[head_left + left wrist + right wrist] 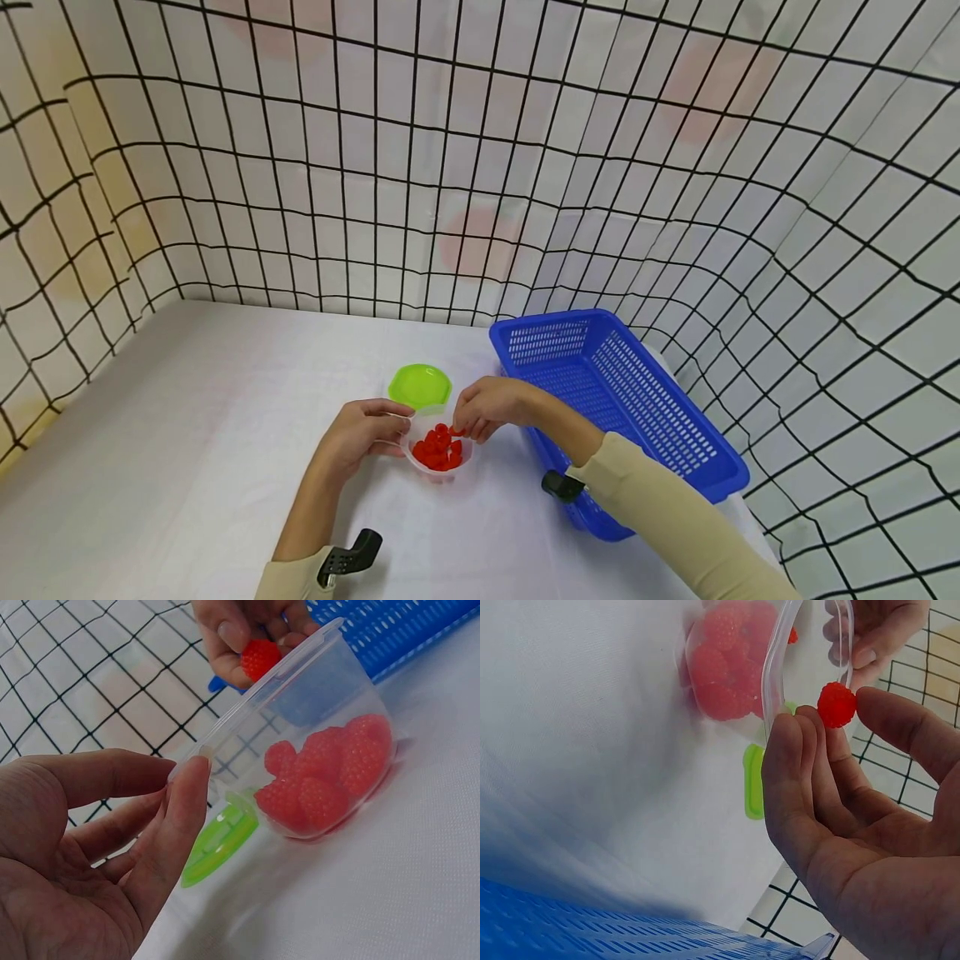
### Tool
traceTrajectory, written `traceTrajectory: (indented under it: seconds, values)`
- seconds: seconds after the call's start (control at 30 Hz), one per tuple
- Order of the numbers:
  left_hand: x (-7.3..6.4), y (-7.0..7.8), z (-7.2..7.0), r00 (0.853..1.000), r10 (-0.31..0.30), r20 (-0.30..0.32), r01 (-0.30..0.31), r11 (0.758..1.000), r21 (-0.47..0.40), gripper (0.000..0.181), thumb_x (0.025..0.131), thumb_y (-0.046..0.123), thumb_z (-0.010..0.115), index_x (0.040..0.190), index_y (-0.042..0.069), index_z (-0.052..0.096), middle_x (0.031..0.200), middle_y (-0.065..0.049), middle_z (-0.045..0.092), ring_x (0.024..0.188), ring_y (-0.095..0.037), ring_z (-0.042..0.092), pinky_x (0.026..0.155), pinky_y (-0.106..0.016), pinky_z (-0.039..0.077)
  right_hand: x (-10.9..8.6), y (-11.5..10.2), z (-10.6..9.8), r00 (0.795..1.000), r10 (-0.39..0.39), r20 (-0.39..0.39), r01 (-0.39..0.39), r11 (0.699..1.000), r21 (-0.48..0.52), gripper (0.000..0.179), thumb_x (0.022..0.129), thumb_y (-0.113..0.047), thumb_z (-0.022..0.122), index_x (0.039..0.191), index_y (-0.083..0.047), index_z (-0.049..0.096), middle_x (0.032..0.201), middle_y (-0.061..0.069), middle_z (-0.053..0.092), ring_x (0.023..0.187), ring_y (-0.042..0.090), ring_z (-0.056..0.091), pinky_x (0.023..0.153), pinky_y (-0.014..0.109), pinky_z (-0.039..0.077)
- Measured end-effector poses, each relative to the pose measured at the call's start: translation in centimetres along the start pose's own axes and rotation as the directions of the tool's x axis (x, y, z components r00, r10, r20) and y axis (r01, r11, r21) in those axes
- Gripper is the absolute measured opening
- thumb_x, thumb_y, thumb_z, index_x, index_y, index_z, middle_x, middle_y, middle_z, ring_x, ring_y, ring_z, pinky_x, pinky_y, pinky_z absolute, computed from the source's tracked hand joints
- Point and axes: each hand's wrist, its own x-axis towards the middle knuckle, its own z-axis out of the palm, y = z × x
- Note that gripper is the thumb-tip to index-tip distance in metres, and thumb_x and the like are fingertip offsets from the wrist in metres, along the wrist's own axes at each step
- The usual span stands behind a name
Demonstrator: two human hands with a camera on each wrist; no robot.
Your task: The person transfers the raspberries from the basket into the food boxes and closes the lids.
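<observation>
A clear plastic container (pixel 300 697) stands on the white cloth with several red raspberries (pixel 326 776) in its bottom. My left hand (pixel 367 433) pinches the container's rim on its left side, thumb and fingertips meeting at the edge. At the opposite side my right hand (pixel 491 407) holds a single raspberry (pixel 836 705) between thumb and fingers, right at the rim. The backs of the right fingers lie against the container's edge in the right wrist view. Behind the container lies a bright green lid (pixel 420 387), flat on the cloth.
A blue perforated basket (pixel 675 400) stands to the right, under my right forearm. Black wire mesh (pixel 450 167) backed by white sheeting rises behind and at both sides. White cloth (pixel 187 433) covers the table at the left.
</observation>
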Motion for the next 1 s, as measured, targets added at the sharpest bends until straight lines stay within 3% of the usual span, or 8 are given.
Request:
traceTrajectory:
  seconds: [0.27, 0.8, 1.0]
  values:
    - [0.0, 0.08, -0.02, 1.0, 0.003, 0.008, -0.003, 1.0, -0.002, 0.027, 0.094, 0.008, 0.065, 0.116, -0.008, 0.069, 0.097, -0.014, 0.073, 0.071, -0.019, 0.065, 0.067, -0.031, 0.064, -0.09, 0.02, 0.0, 1.0, 0.002, -0.001, -0.002, 1.0, -0.006, 0.016, 0.09, -0.015, 0.069, 0.1, -0.003, 0.071, 0.102, 0.017, 0.071, 0.085, 0.023, 0.065, 0.08, 0.031, 0.062]
    - [0.03, 0.08, 0.03, 1.0, -0.004, 0.012, 0.005, 1.0, -0.004, 0.027, 0.094, 0.007, 0.064, 0.116, -0.008, 0.069, 0.095, -0.013, 0.073, 0.071, -0.02, 0.066, 0.067, -0.031, 0.064, -0.15, 0.19, 0.05, 1.0, 0.006, -0.021, -0.005, 1.0, 0.02, 0.017, 0.09, -0.015, 0.07, 0.101, -0.001, 0.072, 0.097, 0.013, 0.071, 0.085, 0.024, 0.065, 0.08, 0.031, 0.062]
    - [-0.06, 0.14, 0.0, 1.0, -0.008, 0.009, 0.008, 1.0, 0.0, 0.028, 0.093, 0.008, 0.066, 0.116, -0.008, 0.07, 0.098, -0.017, 0.072, 0.071, -0.019, 0.065, 0.066, -0.031, 0.064, -0.18, 0.25, -0.04, 1.0, -0.004, -0.013, 0.004, 0.999, 0.035, 0.021, 0.092, -0.017, 0.07, 0.104, -0.001, 0.071, 0.108, 0.021, 0.07, 0.093, 0.029, 0.067, 0.082, 0.032, 0.062]
